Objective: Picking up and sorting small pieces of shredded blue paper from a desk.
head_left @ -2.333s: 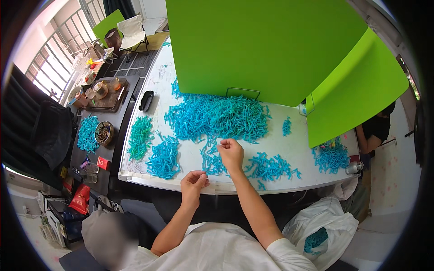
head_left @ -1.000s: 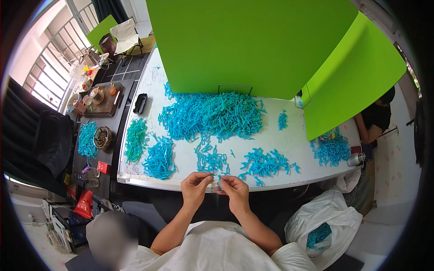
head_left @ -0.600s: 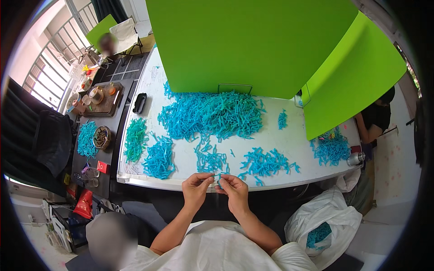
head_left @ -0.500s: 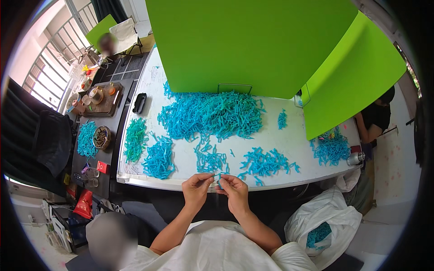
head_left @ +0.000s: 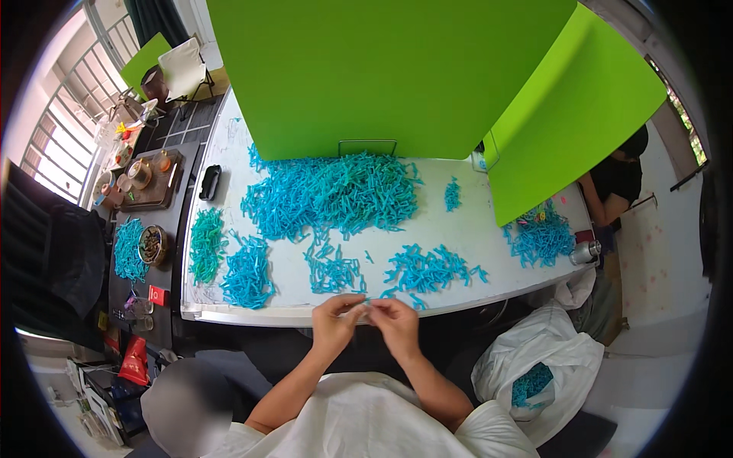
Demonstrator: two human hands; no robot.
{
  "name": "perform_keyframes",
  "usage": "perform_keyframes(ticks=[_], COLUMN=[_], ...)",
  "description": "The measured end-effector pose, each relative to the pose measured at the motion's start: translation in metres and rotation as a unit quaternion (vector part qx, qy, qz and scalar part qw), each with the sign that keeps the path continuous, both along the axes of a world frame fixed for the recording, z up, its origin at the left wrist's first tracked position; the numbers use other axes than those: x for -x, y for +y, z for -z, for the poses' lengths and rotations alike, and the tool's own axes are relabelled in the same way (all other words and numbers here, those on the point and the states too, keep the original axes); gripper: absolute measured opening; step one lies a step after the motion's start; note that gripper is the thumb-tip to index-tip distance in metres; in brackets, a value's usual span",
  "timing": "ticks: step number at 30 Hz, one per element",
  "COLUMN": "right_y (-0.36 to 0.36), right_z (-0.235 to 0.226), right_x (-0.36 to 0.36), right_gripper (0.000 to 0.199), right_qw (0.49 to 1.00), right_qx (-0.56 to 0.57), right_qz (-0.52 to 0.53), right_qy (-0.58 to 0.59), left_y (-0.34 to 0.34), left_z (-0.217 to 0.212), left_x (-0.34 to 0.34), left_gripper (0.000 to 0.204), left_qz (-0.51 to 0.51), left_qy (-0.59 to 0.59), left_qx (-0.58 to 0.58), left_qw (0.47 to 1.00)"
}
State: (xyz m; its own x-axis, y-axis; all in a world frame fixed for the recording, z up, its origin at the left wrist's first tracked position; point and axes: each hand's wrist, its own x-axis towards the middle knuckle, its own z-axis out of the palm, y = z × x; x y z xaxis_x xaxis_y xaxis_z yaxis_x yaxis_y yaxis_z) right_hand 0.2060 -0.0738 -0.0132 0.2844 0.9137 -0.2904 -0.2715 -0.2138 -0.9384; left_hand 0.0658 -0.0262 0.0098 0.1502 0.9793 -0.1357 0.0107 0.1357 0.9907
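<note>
Left hand (head_left: 334, 320) and right hand (head_left: 397, 322) at the near edge of the table (head_left: 473, 233), fingers of both clamped on a blue piece (head_left: 366, 301), piece mostly hidden, large pile (head_left: 328, 197) at table centre.

Main pile (head_left: 328, 197) before panel (head_left: 397, 69)

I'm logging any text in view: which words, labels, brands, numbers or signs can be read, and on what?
None I can quote.
Small red box: pale mark, too small to read.
Red packet: markings too small and blurred.
White table: faint scribbles, no legible word.
</note>
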Motion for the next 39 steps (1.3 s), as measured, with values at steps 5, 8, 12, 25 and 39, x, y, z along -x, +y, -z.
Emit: perform_keyframes(ticks=[5, 8, 12, 25, 39], right_y=[-0.013, -0.014, -0.016, -0.013, -0.007], right_z=[0.011, 0.009, 0.022, -0.01, -0.024], right_x=[-0.12, -0.179, -0.222, -0.073, -0.005], right_gripper=[0.009, 0.013, 0.015, 0.019, 0.029], right_qw=[0.941, 0.886, 0.883, 0.793, 0.996], right_qx=[-0.019, 0.01, 0.034, 0.006, 0.025], right_qz=[0.261, 0.35, 0.34, 0.029, -0.081], right_qy=[-0.217, -0.304, -0.322, -0.608, 0.028], left_y=[0.005, 0.006, 0.009, 0.004, -0.011], left_z=[0.012, 0.014, 0.012, 0.002, 0.007], left_x=[-0.029, -0.048, -0.061, -0.026, 0.013], left_gripper=[0.03, 0.032, 0.035, 0.031, 0.02], left_qz=[0.087, 0.114, 0.122, 0.102, -0.007], left_qy=[0.28, 0.347, 0.391, 0.194, 0.019], left_qx=[-0.216, -0.294, -0.286, -0.062, 0.125], left_qw=[0.931, 0.883, 0.866, 0.974, 0.992])
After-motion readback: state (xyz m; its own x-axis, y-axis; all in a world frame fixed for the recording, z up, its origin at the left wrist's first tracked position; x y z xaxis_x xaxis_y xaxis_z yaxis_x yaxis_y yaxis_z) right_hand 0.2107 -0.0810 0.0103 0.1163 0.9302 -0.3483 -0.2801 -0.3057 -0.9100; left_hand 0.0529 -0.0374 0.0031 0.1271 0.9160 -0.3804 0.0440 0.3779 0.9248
